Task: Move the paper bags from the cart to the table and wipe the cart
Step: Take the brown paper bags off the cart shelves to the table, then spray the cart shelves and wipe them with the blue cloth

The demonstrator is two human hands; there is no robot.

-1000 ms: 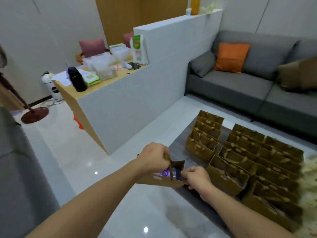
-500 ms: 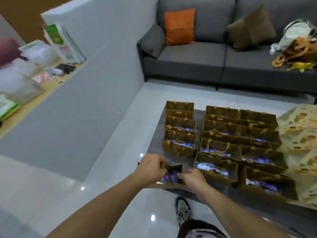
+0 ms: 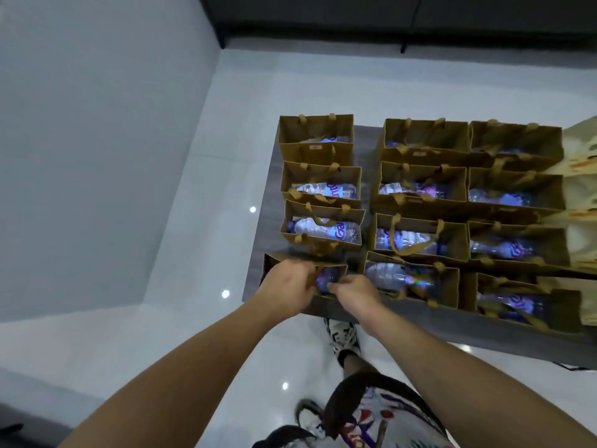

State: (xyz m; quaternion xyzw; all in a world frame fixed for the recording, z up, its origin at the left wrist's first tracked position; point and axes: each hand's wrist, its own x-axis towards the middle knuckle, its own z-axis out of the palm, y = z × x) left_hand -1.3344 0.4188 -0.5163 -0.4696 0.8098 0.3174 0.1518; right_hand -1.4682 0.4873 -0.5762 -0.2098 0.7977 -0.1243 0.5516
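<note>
A brown paper bag (image 3: 274,263) with a water bottle inside sits at the near left corner of the grey table (image 3: 371,313). My left hand (image 3: 286,286) grips its left side and handle. My right hand (image 3: 353,294) pinches its near rim on the right. Several more brown paper bags (image 3: 420,234), each holding a bottle, stand in rows on the table behind and to the right of it. The cart is not in view.
A white partition wall (image 3: 97,140) runs along the left. Glossy white floor lies between it and the table. The base of a dark sofa (image 3: 387,24) crosses the top. Patterned paper (image 3: 581,163) lies at the table's right edge. My shoes (image 3: 344,339) stand below the table edge.
My view has tilted down and moved closer over the table. The bag in both hands has come down onto the table's near left corner, in line with the left row.
</note>
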